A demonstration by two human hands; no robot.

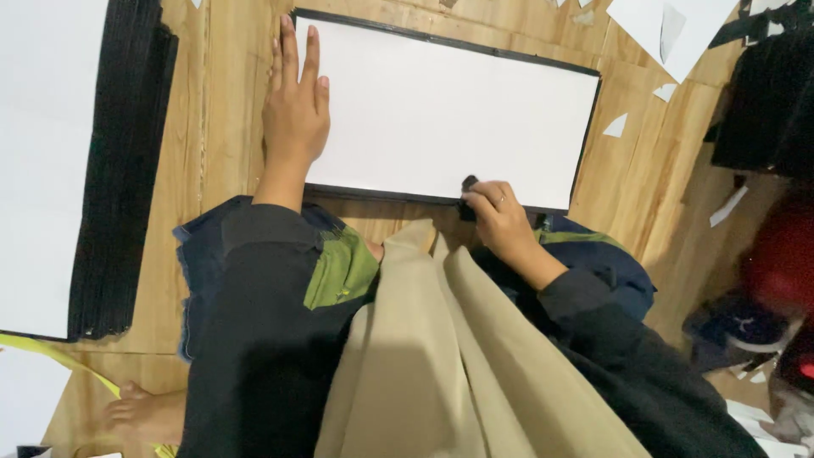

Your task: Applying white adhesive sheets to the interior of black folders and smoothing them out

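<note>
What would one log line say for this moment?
left hand: flat on white board | right hand: pinching small black object at board's near edge | surface: wooden floor

Matt white paper sheet (449, 110) is lying smooth over a black board (585, 136), the grainy wooden floor (653, 187) is showing dull beneath, and scattered paper scraps (616, 127) are looking thin and flat.

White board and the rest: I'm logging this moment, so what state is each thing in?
White board: flat on the wooden floor, black-edged.
Left hand: open, pressing the board's left edge.
Right hand: closed on a small black tool at the near edge.
Black sheet stack: piled, left.
Paper scraps: scattered.
</note>
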